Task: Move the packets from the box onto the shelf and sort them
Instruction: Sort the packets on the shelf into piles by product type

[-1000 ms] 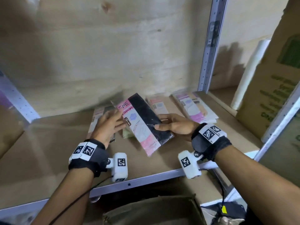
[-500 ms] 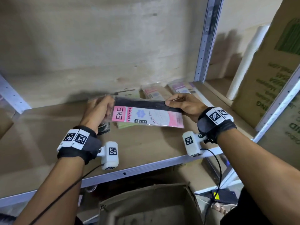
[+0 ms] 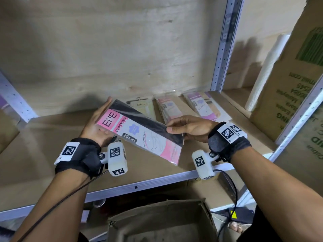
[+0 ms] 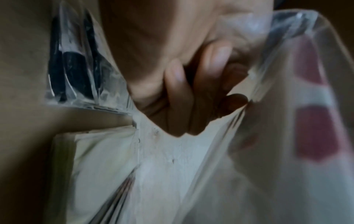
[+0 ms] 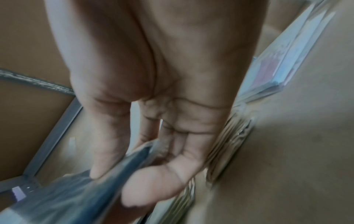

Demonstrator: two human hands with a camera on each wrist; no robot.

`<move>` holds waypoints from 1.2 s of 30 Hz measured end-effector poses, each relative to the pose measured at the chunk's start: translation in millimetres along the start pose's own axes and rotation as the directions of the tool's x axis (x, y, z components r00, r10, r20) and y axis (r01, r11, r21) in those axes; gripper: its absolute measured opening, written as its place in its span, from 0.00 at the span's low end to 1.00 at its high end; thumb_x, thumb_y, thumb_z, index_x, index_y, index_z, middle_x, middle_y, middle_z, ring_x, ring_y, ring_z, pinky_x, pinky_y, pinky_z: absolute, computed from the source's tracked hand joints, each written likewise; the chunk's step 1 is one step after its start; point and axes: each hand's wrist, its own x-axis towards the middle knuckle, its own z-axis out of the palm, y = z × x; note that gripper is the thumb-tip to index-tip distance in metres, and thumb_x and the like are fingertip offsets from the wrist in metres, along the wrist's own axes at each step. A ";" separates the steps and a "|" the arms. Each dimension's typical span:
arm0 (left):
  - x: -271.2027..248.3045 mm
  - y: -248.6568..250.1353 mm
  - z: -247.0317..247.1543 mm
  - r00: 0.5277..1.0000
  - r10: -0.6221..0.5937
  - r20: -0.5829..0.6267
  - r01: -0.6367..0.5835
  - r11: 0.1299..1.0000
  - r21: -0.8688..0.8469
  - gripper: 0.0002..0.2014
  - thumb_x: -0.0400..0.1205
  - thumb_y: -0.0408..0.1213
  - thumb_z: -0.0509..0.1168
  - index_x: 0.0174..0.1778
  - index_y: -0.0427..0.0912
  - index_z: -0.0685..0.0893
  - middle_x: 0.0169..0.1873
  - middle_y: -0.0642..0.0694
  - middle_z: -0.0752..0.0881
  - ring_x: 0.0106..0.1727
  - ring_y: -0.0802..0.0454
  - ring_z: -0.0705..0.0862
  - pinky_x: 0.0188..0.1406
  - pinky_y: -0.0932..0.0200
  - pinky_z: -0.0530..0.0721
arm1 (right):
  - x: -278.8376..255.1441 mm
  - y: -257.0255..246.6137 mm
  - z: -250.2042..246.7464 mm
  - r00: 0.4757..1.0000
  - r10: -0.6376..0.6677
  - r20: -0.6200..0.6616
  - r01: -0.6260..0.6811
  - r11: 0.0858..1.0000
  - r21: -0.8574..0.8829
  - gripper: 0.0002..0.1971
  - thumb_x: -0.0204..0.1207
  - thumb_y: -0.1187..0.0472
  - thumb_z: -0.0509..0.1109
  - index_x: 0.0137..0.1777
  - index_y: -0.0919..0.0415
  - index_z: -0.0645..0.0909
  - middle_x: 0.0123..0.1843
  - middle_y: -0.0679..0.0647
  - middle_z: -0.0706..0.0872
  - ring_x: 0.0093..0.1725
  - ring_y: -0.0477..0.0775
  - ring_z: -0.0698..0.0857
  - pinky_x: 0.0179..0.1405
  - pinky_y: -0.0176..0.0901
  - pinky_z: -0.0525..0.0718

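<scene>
Both hands hold a bundle of pink-and-black stocking packets [image 3: 139,135] tilted above the wooden shelf [image 3: 35,154]. My left hand [image 3: 95,130] cups its left end, fingers behind it, and in the left wrist view the left hand [image 4: 178,94] curls against the clear wrapper [image 4: 287,128]. My right hand [image 3: 176,127] pinches the dark upper edge, thumb on top. In the right wrist view the right hand [image 5: 118,174] grips the packets [image 5: 86,194]. The open cardboard box [image 3: 157,222] sits below the shelf, its inside mostly hidden.
Three sorted piles lie at the shelf's back: cream-green [image 3: 143,106], pink [image 3: 168,110], purple [image 3: 204,107]. Black packets [image 4: 72,72] lie under my left hand. A metal upright [image 3: 222,58], a white roll [image 3: 265,70] and a big carton [image 3: 293,88] stand to the right.
The bundle has been lifted off the shelf and turned lengthwise between both hands. It now tilts, left end higher, right end lower toward the shelf's front edge.
</scene>
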 end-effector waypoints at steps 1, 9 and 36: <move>-1.5 1.0 0.4 1.000 0.026 0.002 -0.026 1.000 -0.007 0.12 0.86 0.43 0.66 0.39 0.49 0.91 0.38 0.44 0.84 0.37 0.49 0.84 0.42 0.57 0.88 | -0.3 -0.8 3.1 1.000 -0.005 0.009 0.005 1.000 -0.003 0.06 0.81 0.64 0.69 0.54 0.63 0.85 0.56 0.67 0.85 0.55 0.66 0.82 0.48 0.53 0.81; 12.0 4.1 -20.8 0.981 -0.130 -0.144 0.073 0.934 -0.349 0.39 0.80 0.73 0.51 0.56 0.41 0.90 0.47 0.41 0.92 0.44 0.47 0.92 0.47 0.52 0.89 | 7.0 -6.3 18.2 0.987 -0.137 -0.077 0.151 0.967 0.205 0.03 0.80 0.65 0.70 0.50 0.61 0.85 0.50 0.62 0.86 0.48 0.60 0.84 0.44 0.49 0.84; 60.3 -2.9 -117.0 0.927 0.091 -0.363 0.110 0.861 0.496 0.09 0.73 0.26 0.79 0.42 0.44 0.91 0.51 0.35 0.92 0.51 0.40 0.92 0.65 0.42 0.87 | 156.1 -73.3 128.9 0.920 0.003 -0.392 -0.178 0.895 -0.410 0.23 0.65 0.50 0.84 0.51 0.69 0.87 0.46 0.63 0.92 0.50 0.61 0.92 0.52 0.57 0.91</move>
